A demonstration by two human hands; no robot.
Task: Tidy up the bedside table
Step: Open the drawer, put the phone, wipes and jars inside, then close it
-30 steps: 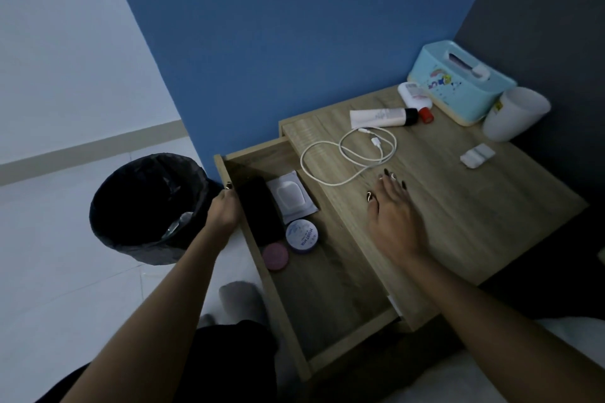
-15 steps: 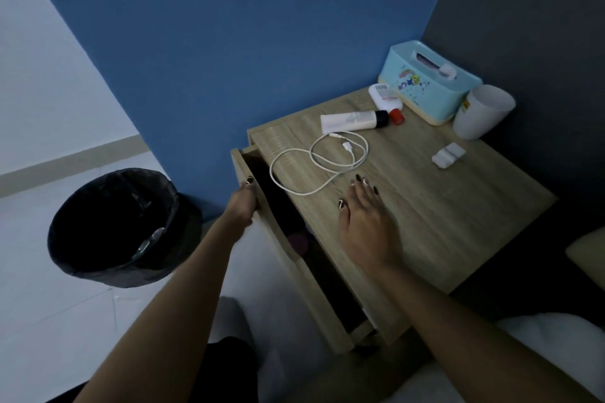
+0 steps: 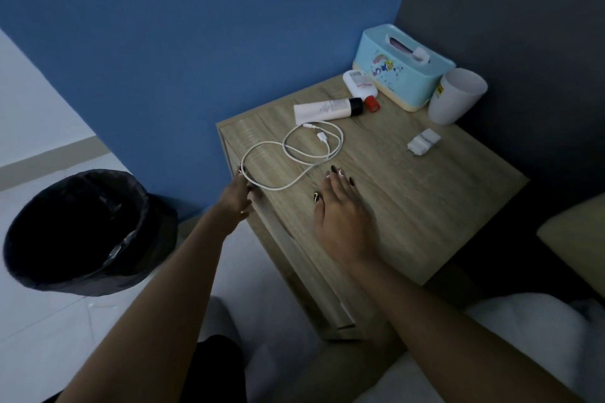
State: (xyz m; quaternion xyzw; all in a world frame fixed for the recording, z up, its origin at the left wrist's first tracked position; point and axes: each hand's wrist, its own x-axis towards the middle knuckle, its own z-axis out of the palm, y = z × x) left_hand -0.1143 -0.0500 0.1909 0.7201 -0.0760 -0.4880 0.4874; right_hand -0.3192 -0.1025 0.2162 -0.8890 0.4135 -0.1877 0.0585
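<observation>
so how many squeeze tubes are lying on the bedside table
2. A white tube with a black cap lies just behind the cable; a white tube with a red cap lies against the blue tissue box. None visibly hidden.

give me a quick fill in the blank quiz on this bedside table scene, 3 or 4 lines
1. The white charging cable lies in loose loops on the ____ of the bedside table.
2. The right hand rests flat on the wood, its grip ____.
3. On the floor to the left of the table stands a black ____.
4. The white cup stands right beside the light blue ____ box.

Missing words: top; open; bin; tissue
</observation>
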